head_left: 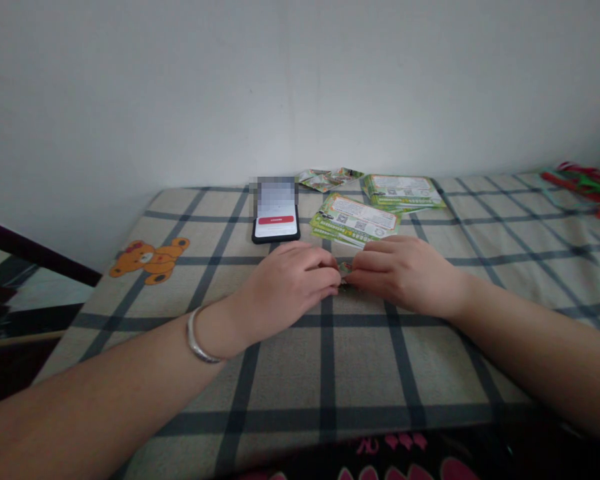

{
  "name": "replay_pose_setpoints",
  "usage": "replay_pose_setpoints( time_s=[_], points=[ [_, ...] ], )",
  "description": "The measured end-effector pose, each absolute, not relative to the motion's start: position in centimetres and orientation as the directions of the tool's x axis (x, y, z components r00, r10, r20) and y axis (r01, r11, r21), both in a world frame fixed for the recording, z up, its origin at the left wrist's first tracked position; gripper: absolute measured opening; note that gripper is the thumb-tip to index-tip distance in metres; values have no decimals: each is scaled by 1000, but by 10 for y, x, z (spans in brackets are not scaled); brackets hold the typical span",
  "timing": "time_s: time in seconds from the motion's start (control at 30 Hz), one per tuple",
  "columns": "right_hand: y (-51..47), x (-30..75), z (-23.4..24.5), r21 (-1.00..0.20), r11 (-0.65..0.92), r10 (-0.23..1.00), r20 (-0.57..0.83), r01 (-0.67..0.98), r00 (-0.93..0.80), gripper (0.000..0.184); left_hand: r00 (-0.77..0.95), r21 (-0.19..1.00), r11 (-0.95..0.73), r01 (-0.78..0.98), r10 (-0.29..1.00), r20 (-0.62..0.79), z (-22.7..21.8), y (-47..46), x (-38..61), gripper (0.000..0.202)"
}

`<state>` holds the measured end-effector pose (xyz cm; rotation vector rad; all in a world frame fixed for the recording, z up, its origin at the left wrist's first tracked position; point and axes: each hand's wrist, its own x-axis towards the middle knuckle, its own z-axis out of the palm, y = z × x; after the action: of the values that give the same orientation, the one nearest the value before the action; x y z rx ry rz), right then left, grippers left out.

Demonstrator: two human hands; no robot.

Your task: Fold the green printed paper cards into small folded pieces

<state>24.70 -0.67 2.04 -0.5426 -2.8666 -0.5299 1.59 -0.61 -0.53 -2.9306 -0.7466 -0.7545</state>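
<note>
Near the middle of the table, my left hand [294, 277], with a silver bangle on its wrist, is closed in a pinch. My right hand [405, 275] faces it, its fingers also pressed together. Between the fingertips shows a small bit of printed paper [346, 269], greenish and apparently folded; the fingers hide most of it. Just beyond the hands lies a fanned stack of green and white printed leaflets [355, 219]. A phone [277, 227] with a lit screen lies flat behind my left hand.
A second leaflet stack [405, 190] and folded paper pieces [329, 179] lie by the wall [280, 93]. The checked tablecloth [280, 387] bears a bear picture [150, 261] at left. Red and green items [587, 187] sit far right. A dark chair-like frame [35, 250] stands beyond the left edge.
</note>
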Motion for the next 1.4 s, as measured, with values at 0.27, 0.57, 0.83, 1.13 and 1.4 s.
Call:
replay_pose_setpoints(
  time_s=[0.27,0.57,0.83,1.13,1.4],
  points=[
    [-11,248,22,250,778,531,229,577,-816,17,748,166,-881,443,466,473,-6,-4,14,9],
    [-3,254,18,-90,733,676,205,675,-707,9,779,165,-886,434,461,426,-6,-1,14,10],
    [10,262,11,-523,564,802,163,639,-575,20,775,155,-870,468,488,401,-3,2,11,9],
    [8,261,11,-471,657,735,228,588,-639,11,727,201,-830,521,554,405,-4,3,11,8],
    [1,251,10,-381,772,623,293,509,-725,8,743,30,-837,546,500,446,-3,-4,12,11]
  ],
)
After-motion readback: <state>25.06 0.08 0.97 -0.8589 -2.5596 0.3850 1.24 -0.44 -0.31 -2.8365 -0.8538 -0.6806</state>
